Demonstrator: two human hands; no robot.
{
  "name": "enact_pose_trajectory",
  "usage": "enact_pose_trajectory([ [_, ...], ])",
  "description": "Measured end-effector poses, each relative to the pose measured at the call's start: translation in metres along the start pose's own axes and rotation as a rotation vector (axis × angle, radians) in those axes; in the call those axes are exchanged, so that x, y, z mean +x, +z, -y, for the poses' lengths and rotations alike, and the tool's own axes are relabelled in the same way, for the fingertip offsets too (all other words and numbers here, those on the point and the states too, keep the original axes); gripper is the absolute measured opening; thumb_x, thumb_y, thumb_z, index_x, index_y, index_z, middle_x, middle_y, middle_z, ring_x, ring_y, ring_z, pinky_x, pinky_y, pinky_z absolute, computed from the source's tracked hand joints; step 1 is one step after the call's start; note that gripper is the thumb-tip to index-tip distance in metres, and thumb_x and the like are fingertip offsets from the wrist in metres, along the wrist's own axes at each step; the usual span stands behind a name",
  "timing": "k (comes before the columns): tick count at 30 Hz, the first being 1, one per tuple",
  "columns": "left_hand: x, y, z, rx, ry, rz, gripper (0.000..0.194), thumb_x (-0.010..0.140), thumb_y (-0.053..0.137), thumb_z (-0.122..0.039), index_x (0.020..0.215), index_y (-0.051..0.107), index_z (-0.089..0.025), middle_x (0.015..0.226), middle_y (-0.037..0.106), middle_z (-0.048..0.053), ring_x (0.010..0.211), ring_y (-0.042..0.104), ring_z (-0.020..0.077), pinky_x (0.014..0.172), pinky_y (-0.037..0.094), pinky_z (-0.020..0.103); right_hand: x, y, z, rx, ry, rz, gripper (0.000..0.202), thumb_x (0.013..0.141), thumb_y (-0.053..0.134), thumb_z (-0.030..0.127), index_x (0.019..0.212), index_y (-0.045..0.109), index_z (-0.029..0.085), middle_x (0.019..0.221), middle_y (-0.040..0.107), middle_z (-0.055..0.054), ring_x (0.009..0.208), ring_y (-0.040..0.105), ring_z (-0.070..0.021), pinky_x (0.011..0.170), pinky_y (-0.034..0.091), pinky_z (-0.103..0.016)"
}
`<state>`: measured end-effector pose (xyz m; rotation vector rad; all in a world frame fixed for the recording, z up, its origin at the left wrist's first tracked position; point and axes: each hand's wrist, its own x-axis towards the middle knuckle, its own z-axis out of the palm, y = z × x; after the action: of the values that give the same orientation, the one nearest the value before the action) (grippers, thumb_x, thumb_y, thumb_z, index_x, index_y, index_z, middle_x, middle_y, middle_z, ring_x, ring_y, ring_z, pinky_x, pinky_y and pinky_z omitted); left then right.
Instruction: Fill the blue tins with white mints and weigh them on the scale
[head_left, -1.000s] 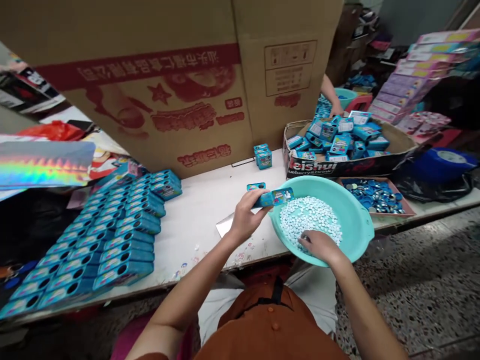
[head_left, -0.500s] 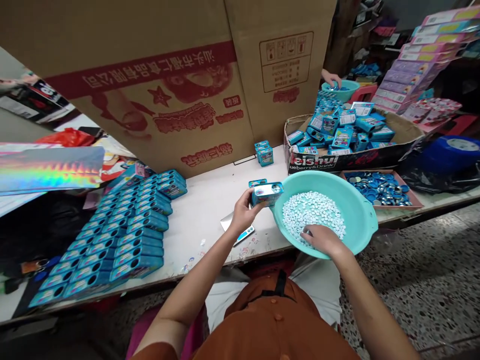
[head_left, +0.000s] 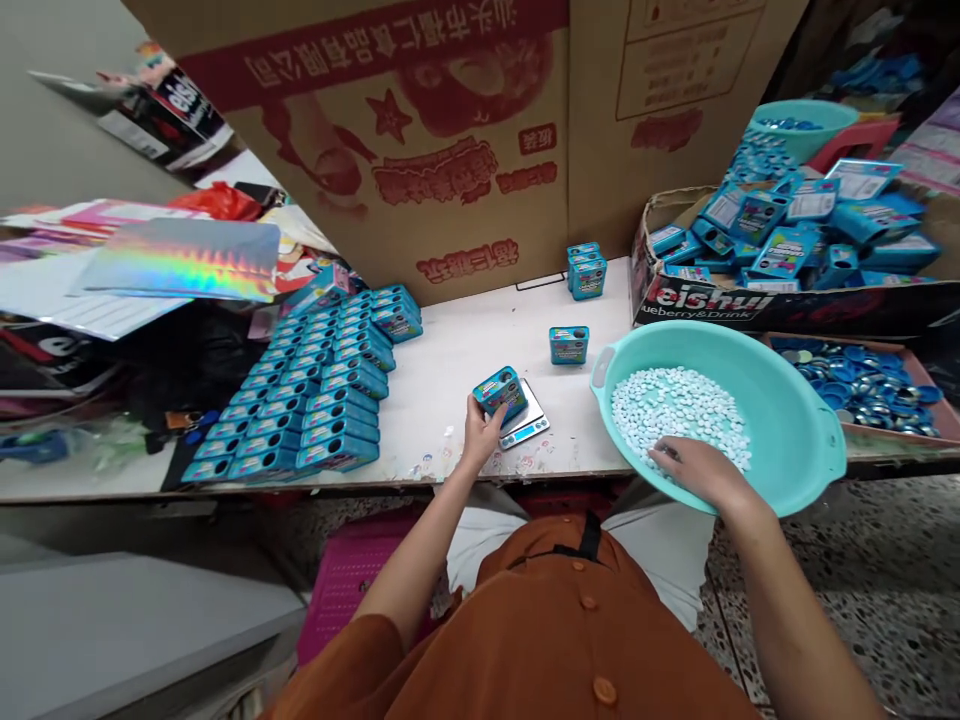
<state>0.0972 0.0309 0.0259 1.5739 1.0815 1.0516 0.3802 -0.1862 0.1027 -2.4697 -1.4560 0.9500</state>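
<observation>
My left hand point(head_left: 484, 432) is closed around a small blue box point(head_left: 501, 392) with a dark round hole in its top. The box is tilted over the small digital scale point(head_left: 534, 408); whether it touches the weighing plate I cannot tell. My right hand point(head_left: 694, 468) is inside the turquoise basin point(head_left: 796, 430), its curled fingers down at the small white candies point(head_left: 682, 400). What those fingers hold is hidden. Between scale and basin another blue box point(head_left: 568, 345) stands upright.
Rows of blue boxes point(head_left: 300, 400) stand at left. Two more blue boxes point(head_left: 587, 272) stand before a large cardboard carton point(head_left: 465, 215). An open carton point(head_left: 720, 305) heaped with blue boxes and a pink tray point(head_left: 892, 435) of blue caps lie at right.
My left hand has carried the blue box from the basin's left rim leftward over the scale. My right hand stays among the candies. The camera has turned left.
</observation>
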Motion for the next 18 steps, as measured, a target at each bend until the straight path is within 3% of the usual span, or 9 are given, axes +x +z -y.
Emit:
enact_pose_trajectory([
  [4, 0.002, -0.005, 0.006, 0.1, -0.011, 0.063, 0.042, 0.076, 0.069, -0.041, 0.107, 0.049, -0.021, 0.104, 0.065, 0.006, 0.101, 0.064, 0.0207, 0.089, 0.05, 0.035, 0.0, -0.001, 0.001, -0.012, 0.01, 0.004, 0.033, 0.089, 0.042, 0.045, 0.09, 0.066, 0.022, 0.094, 0.07, -0.008, 0.081, 0.061, -0.0231, 0.06, 0.036, -0.029],
  [8, 0.0, -0.015, 0.006, 0.239, 0.033, 0.079, 0.078, 0.065, 0.08, -0.039, 0.131, 0.042, -0.022, 0.13, 0.056, 0.012, 0.122, 0.055, 0.0274, 0.103, 0.043, 0.042, 0.001, -0.001, -0.001, -0.019, 0.018, 0.005, 0.033, 0.089, 0.042, 0.047, 0.091, 0.066, 0.024, 0.097, 0.071, -0.006, 0.085, 0.062, -0.0239, 0.065, 0.038, -0.029],
  [10, -0.005, -0.023, 0.007, 0.298, 0.076, 0.067, 0.083, 0.066, 0.08, -0.04, 0.135, 0.039, -0.022, 0.137, 0.05, 0.014, 0.129, 0.048, 0.0291, 0.108, 0.038, 0.045, 0.002, 0.0, -0.003, -0.013, 0.025, 0.007, 0.033, 0.089, 0.043, 0.047, 0.092, 0.066, 0.024, 0.098, 0.071, -0.006, 0.086, 0.063, -0.0239, 0.065, 0.039, -0.029],
  [18, -0.042, -0.056, 0.024, 0.399, 0.143, -0.123, 0.049, 0.089, 0.056, -0.04, 0.132, 0.043, -0.019, 0.124, 0.059, 0.013, 0.122, 0.052, 0.0242, 0.105, 0.039, 0.045, 0.006, -0.001, -0.009, -0.029, 0.052, 0.044, 0.037, 0.088, 0.043, 0.052, 0.099, 0.067, 0.027, 0.109, 0.07, -0.005, 0.093, 0.063, -0.0258, 0.069, 0.042, -0.03],
])
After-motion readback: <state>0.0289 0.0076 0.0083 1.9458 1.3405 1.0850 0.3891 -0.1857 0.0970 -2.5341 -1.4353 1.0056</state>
